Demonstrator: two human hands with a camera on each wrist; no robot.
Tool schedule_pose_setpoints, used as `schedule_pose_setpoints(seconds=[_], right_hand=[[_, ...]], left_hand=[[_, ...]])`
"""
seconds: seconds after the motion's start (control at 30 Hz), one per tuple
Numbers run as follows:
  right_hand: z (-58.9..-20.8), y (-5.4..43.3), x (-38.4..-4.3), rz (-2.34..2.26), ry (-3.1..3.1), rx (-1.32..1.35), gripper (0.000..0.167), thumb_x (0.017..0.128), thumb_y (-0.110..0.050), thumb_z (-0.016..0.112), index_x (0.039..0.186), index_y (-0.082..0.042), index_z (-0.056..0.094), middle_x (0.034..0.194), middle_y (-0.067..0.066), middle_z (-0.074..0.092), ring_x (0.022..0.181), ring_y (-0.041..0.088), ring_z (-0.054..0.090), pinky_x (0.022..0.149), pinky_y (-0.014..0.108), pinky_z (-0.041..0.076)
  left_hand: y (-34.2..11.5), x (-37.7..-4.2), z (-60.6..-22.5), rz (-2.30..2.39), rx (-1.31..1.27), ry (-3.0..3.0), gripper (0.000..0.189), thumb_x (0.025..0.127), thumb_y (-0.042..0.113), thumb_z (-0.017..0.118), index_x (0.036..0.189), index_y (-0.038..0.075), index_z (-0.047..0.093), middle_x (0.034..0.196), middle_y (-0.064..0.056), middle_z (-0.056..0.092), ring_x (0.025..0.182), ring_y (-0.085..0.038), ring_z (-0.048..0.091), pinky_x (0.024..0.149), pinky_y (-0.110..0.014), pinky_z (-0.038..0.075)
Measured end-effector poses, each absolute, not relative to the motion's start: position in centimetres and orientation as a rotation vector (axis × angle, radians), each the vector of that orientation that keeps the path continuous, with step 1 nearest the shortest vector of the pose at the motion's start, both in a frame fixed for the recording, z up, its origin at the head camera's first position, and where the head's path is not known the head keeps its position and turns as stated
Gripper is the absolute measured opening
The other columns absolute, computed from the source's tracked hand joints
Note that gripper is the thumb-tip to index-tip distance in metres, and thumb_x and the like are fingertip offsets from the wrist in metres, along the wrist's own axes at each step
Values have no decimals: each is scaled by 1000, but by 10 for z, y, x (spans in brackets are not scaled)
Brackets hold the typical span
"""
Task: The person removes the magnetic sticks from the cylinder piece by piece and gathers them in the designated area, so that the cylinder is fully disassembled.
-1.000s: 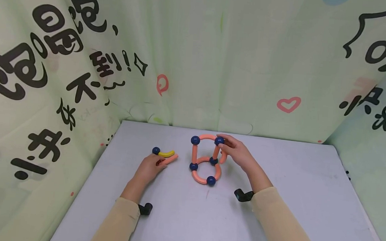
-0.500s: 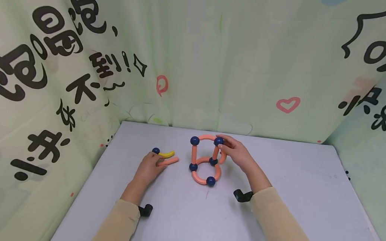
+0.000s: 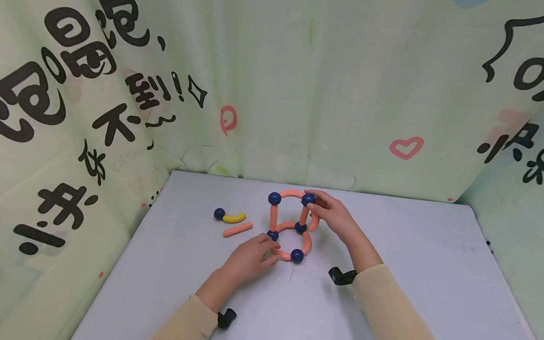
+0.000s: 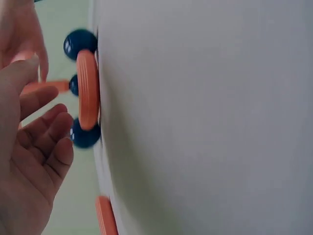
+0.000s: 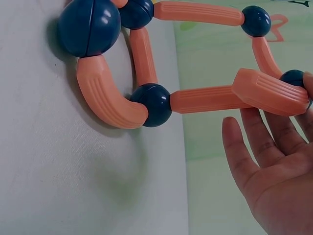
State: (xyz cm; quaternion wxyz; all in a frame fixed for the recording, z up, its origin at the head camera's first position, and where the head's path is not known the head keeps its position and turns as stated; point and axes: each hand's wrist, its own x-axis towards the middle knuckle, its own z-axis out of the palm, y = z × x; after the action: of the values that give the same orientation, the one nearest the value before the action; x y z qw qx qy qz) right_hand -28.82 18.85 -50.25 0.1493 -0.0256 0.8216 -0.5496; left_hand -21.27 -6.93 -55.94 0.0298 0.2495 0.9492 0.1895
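A magnetic stick-and-ball frame (image 3: 274, 217) of orange rods and dark blue balls stands on the table. Its base is a ring of curved rods; straight rods rise to a curved top rod (image 3: 292, 193). My right hand (image 3: 337, 216) holds the upper right blue ball (image 3: 308, 199), thumb against it, beside a short curved rod (image 5: 271, 92) hanging from that ball. Near the ring's left side is my left hand (image 3: 249, 258), fingers loosely bent around nothing; whether a fingertip touches the ring's ball (image 4: 84, 134) I cannot tell.
To the left lie a loose straight orange rod (image 3: 238, 229) and, behind it, a curved yellow rod (image 3: 234, 218) joined to a blue ball (image 3: 219, 213). A printed curtain (image 3: 343, 101) rises behind the white table (image 3: 412, 264).
My left hand has let go of the straight orange rod, leaving it on the table, and moved right to the frame's base. My right hand stays at the upper ball.
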Motion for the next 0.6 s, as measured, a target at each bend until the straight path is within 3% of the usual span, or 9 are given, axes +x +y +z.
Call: schedule_pose_setpoints(seconds=[0.4,0.6], right_hand=[[-502,189,-287,-1627,2351,-113,44,99,-39,58,143,-32,50,138,7,60,136,29,47,116,63,26],[-502,188,-288,-1678,2323,-115,41,100,-39,57,140,-32,52,134,4,63,132,26,51,116,58,31]], left_hand=[[-24,-210,-570,461,751,2887,48,94,54,60,134,26,59,123,4,62,95,-8,63,82,-29,56],[-14,-209,-571,446,733,2878,50,94,52,61,136,25,57,123,3,64,95,-9,65,83,-30,57]])
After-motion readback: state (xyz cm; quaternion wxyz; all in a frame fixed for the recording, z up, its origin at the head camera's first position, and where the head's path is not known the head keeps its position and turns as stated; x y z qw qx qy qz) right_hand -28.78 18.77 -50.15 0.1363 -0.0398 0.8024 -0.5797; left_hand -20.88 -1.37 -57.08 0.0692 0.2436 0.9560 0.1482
